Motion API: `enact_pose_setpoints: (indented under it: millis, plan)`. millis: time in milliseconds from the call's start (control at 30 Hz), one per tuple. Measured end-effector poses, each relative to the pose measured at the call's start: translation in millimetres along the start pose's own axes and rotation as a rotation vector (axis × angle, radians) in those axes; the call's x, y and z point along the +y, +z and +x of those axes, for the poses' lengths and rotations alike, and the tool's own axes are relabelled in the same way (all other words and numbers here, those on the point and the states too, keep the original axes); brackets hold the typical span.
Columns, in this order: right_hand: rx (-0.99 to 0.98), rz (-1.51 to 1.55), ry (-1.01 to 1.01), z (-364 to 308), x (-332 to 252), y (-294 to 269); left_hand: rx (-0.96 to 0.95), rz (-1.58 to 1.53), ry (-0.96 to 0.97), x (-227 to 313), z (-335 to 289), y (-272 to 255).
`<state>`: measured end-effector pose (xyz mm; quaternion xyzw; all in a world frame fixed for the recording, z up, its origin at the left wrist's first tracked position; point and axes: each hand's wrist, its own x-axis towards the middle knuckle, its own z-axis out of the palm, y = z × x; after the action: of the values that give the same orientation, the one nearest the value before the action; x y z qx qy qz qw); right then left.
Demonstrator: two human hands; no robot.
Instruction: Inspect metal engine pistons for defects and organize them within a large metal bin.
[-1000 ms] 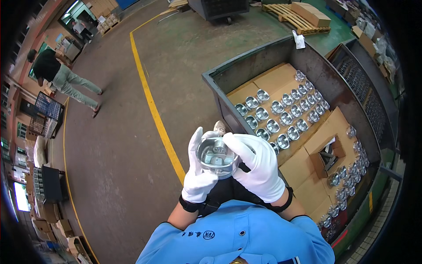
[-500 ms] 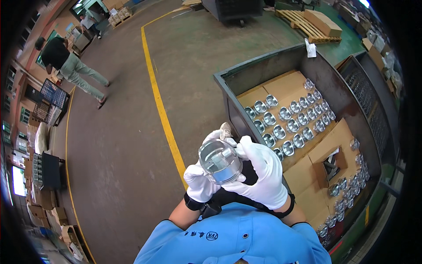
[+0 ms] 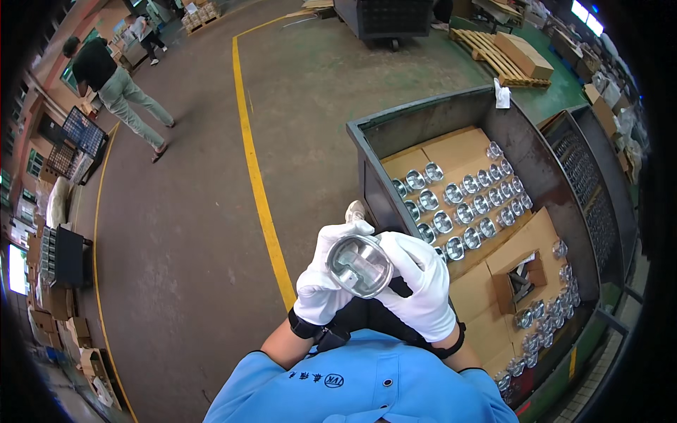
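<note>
A shiny metal engine piston [image 3: 360, 266] is held in front of my body, its hollow underside turned up toward me. My left hand [image 3: 326, 271], in a white glove, grips it from the left, with fingers along its far side. From the right, my white-gloved right hand [image 3: 420, 282] closes on its wall with thumb and fingers; part of that grip is hidden behind the piston. To the right, rows of similar pistons [image 3: 463, 213] stand on cardboard inside a grey metal bin [image 3: 423, 106].
A small open cardboard box [image 3: 505, 295] with dark pieces lies in the bin, beside more pistons [image 3: 550, 324]. A white glove [image 3: 502, 94] hangs over its far rim. A wooden pallet [image 3: 486, 53] and a wheeled dark container [image 3: 384, 17] stand beyond. Another person [image 3: 116, 92] walks at left.
The piston has been tilted so its open underside now faces up more. My hands have shifted around it, drawing slightly to the right and lower. The person at left has moved slightly.
</note>
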<state>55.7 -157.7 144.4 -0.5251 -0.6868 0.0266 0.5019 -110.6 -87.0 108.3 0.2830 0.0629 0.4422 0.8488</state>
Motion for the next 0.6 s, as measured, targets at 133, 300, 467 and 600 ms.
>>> enact_pose_setpoints:
  millis: [133,300,467,600]
  plan:
    - [-0.065,-0.014,-0.001,4,3,-8,-0.006,0.038,-0.012,-2,5,0]
    - [-0.205,-0.253,0.132,3,-1,-30,-0.286,0.376,0.029,-29,27,-16]
    - [-0.311,-0.248,0.261,12,26,-62,-0.417,0.168,-0.292,-56,53,-6]
    - [-0.539,-0.063,0.483,49,69,-115,-0.404,0.499,-0.287,-77,87,-1]
